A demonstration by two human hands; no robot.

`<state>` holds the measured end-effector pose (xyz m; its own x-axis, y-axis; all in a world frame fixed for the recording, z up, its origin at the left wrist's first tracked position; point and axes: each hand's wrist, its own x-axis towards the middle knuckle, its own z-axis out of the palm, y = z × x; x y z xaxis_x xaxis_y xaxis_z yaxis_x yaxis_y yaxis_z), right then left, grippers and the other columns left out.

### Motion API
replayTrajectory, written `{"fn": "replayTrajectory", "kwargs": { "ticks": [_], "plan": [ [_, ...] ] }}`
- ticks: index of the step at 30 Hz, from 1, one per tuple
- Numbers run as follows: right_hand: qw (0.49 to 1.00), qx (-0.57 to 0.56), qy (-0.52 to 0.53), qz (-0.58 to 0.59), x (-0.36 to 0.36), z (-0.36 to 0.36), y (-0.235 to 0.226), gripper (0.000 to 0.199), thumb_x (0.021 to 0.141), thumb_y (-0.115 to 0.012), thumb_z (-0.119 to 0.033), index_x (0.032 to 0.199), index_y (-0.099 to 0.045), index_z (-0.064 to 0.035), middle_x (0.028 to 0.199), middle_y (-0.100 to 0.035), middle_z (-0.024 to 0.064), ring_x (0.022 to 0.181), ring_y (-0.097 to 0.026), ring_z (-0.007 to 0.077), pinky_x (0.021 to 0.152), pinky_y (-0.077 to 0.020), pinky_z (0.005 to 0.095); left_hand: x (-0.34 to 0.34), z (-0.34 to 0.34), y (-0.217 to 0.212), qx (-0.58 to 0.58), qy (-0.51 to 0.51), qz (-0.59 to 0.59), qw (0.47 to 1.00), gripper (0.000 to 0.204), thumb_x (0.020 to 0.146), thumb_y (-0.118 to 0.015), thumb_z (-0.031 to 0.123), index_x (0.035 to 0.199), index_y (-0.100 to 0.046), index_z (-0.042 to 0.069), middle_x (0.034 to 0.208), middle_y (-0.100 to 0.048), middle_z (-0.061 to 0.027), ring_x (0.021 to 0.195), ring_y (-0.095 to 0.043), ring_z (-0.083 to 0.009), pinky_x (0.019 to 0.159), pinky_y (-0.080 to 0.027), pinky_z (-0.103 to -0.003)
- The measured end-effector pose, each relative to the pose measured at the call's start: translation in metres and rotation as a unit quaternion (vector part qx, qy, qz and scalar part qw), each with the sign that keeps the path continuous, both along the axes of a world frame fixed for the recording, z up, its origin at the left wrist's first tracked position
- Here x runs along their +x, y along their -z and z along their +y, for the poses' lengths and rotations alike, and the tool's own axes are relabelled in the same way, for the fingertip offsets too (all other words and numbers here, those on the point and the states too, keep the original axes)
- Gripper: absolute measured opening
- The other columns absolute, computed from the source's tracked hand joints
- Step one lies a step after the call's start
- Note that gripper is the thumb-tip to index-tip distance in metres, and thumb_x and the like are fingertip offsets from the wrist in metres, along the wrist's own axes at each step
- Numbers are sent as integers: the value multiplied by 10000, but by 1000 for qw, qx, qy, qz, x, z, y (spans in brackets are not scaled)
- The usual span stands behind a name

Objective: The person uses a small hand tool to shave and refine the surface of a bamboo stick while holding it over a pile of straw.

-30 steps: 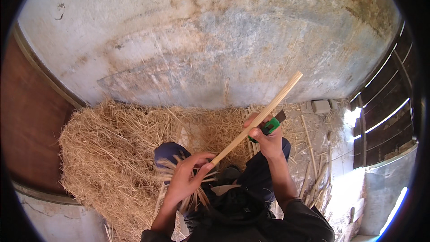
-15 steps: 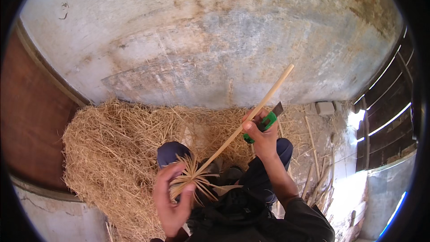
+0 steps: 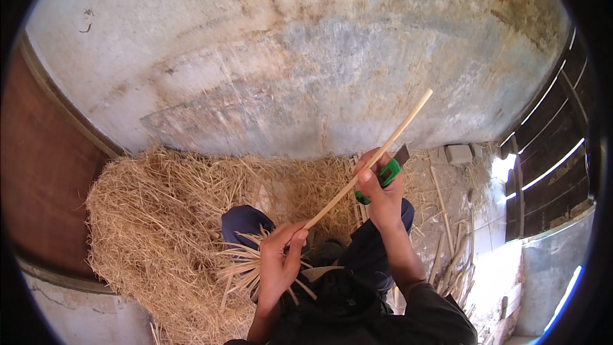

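A pale wooden stick (image 3: 338,197) runs slantwise between my two hands, its plain end up to the right. The lower left end is split into a fan of thin strips (image 3: 242,268). My left hand (image 3: 282,259) is closed round the stick just above the strips, hiding where they begin. Farther up, my right hand (image 3: 382,195) grips the stick between thumb and fingers. That same hand also holds a green-handled knife (image 3: 390,171), its dark broad blade pointing up to the right.
Loose straw (image 3: 153,217) is heaped on the left, against a stained wall (image 3: 306,89). Long sticks (image 3: 450,243) lie on the floor at the right, near a grey block (image 3: 458,154). A brown panel (image 3: 51,172) stands far left and dark slatted boards (image 3: 552,153) far right.
My left hand has moved from the splayed strips up onto the stick and closed round it. The stick and my right hand with the knife have shifted slightly right.
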<state>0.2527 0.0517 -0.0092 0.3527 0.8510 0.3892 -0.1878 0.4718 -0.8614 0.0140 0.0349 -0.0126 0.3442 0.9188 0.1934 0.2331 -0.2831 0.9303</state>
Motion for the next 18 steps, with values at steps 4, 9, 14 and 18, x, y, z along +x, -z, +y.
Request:
{"fn": "replayTrajectory", "kwargs": {
  "ticks": [4,9,14,18],
  "plan": [
    [986,26,-29,-161,12,-12,-3,345,1069,-741,-341,1156,-684,-11,810,-581,14,731,-584,125,677,-462,279,0,2,2,19,-28,-17,999,246,1113,-679,144,1224,-790,-44,827,-652,-61,765,-586,-124,701,-457,-291],
    [929,38,12,-369,-3,-25,5,296,1038,-771,-265,1170,-697,-11,867,-664,103,733,-690,279,658,-533,365,0,6,-8,51,-46,-9,998,260,1059,-725,73,1293,-780,-28,816,-636,-94,699,-563,-159,645,-458,-320],
    [889,75,52,-448,-16,-26,9,349,923,-873,-256,1142,-725,-26,932,-719,116,759,-735,316,642,-566,394,9,0,-27,84,-49,16,995,301,1030,-728,8,1327,-774,-14,896,-687,-103,700,-595,-164,639,-476,-305],
    [855,68,95,-505,-24,-29,4,375,878,-900,-258,1138,-736,-44,910,-709,91,751,-733,286,634,-569,387,14,-1,-25,98,-54,17,994,310,1018,-733,-17,1324,-775,-13,909,-682,-99,688,-590,-154,616,-471,-297]
  ]
}}
